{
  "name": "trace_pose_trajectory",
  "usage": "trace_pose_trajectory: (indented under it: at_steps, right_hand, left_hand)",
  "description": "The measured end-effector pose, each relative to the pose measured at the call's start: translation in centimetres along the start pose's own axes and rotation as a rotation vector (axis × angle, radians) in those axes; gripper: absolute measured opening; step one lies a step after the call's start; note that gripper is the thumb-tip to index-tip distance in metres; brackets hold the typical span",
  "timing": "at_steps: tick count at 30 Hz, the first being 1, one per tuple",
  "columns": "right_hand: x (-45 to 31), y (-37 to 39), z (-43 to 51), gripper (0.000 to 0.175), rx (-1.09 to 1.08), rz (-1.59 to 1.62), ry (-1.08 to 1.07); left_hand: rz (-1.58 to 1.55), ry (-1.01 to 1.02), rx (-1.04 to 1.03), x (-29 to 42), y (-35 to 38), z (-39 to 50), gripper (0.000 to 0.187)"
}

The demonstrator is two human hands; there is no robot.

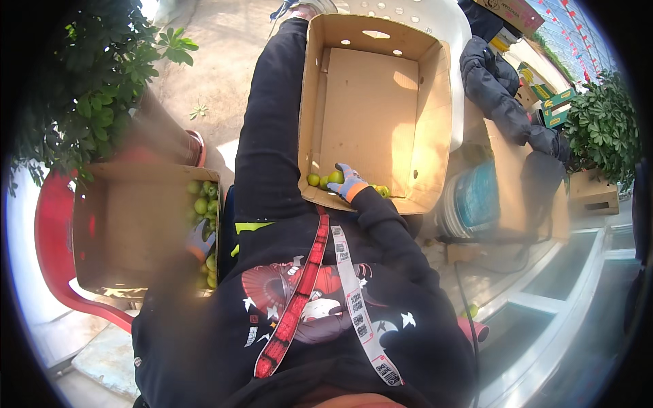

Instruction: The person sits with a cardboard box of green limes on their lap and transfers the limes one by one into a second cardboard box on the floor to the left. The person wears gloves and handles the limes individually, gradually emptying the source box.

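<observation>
My right hand (350,182), in a grey-blue glove with an orange cuff, grips a round green fruit (336,177) at the near end of a cardboard box (433,122) before me. Several more green fruits (314,179) lie along that box's near wall, on both sides of the hand. My left hand (200,238), gloved alike, reaches into a second cardboard box (145,169) at the left. It is at a dark green fruit (206,229) among several green fruits (201,206) by the right wall; blur hides whether it holds it.
The left box rests on a red plastic chair (53,239). Behind it are a leafy plant and a brown-red pot (171,130). A white perforated chair (454,30) stands beyond the front box. At the right are a bucket (472,199), a dark padded jacket (490,86) and a black cable (467,301).
</observation>
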State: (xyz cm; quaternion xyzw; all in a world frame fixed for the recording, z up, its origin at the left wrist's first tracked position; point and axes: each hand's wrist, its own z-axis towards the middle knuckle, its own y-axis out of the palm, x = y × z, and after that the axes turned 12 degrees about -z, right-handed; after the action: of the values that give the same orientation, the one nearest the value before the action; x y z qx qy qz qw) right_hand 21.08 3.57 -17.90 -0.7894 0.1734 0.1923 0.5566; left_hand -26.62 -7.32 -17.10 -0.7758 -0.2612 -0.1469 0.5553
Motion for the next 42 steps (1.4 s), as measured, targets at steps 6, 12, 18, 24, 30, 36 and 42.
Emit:
trace_pose_trajectory:
  at_steps: [6, 12, 18, 24, 30, 36, 42]
  right_hand:
    - [0.4, -0.8, -0.5, 0.071, 0.057, 0.082, 0.012]
    - [0.5, -0.9, -0.8, 0.065, 0.104, 0.170, -0.002]
    - [-4.8, -4.9, -3.4, 0.054, 0.008, 0.721, -0.189]
    - [-12.4, -7.7, -5.7, 0.053, -0.236, 0.970, -0.705]
    - [-5.6, -6.2, -3.9, 0.050, -0.097, 0.802, -0.131]
    - [0.9, -1.5, -1.1, 0.066, -0.001, -0.004, 0.156]
    - [2.2, -0.6, -0.7, 0.064, 0.086, 0.116, 0.098]
  left_hand:
    - [0.132, -0.090, -0.123, 2.1, -0.2, -0.1, 0.069]
    - [0.074, -0.073, -0.105, 3.2, -2.4, -0.2, 0.072]
    - [-0.631, 0.437, 0.068, 14.5, -7.6, 0.6, 0.061]
    - [-0.673, 0.938, -0.057, 26.2, -3.8, -1.7, 0.070]
    - [-0.950, 0.614, 0.365, 19.6, -2.8, 3.5, 0.051]
    - [-0.324, 0.346, 0.608, 5.7, 0.6, 9.7, 0.061]
    - [-0.071, -0.068, 0.397, 4.2, 3.1, 9.3, 0.069]
